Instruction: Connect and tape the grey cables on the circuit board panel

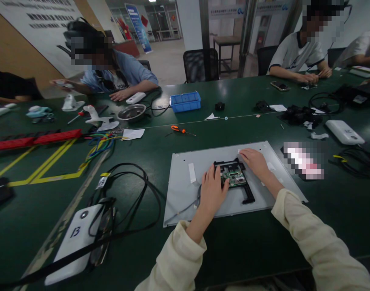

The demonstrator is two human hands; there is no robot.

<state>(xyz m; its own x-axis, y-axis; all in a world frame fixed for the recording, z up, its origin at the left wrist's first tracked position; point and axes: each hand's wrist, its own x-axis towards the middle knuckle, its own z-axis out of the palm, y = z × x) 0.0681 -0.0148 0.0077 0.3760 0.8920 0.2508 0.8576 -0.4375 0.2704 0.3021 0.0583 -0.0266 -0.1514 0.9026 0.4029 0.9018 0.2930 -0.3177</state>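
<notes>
A grey metal panel (185,190) lies flat on the green table in front of me. A green circuit board (235,177) in a black frame (248,194) sits on the panel. My left hand (212,190) rests on the panel at the board's left edge, fingers stretched flat and touching it. My right hand (255,161) lies at the board's far right corner, fingers flat on the frame and panel. Neither hand holds anything.
An orange-handled screwdriver (179,129) lies beyond the panel. A blue bin (185,101) and a metal bowl (131,112) stand farther back. Black cables (133,194) and a white device (75,238) lie at my left. Other people sit across the table.
</notes>
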